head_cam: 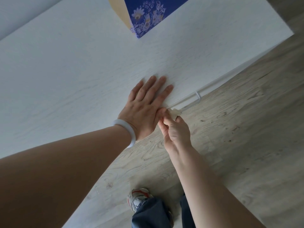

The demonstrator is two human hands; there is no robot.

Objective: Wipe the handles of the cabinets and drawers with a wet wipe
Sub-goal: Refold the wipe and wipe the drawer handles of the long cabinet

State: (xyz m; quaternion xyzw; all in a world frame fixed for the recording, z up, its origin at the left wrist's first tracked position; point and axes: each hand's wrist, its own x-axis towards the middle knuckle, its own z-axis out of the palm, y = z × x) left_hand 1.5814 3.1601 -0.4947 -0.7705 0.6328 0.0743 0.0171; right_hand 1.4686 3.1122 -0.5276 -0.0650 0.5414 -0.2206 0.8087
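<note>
White wood-grain cabinet top (74,71), seen from above; pale wood floor (238,145) to its rt. Left hand (146,104) flat on top near front edge, fingers straight and slightly spread, palm down; pale bangle (127,131) on wrist. Just rt of it, right hand (175,129) below front edge, thumb and fingers pinching small whitish wet wipe (174,111), crumpled, mostly hidden by fingertips. Wipe pressed on near end of handle (189,101): slim white bar w/ curved bracket, running along cabinet front just under edge. Handle extends up-rt away from rt hand; wipe touching it, lt hand just beside but on top surface. Blue floral box (148,15) on top at rear. Sneaker (138,198) and dark trouser leg (151,213) on floor, bottom centre.
</note>
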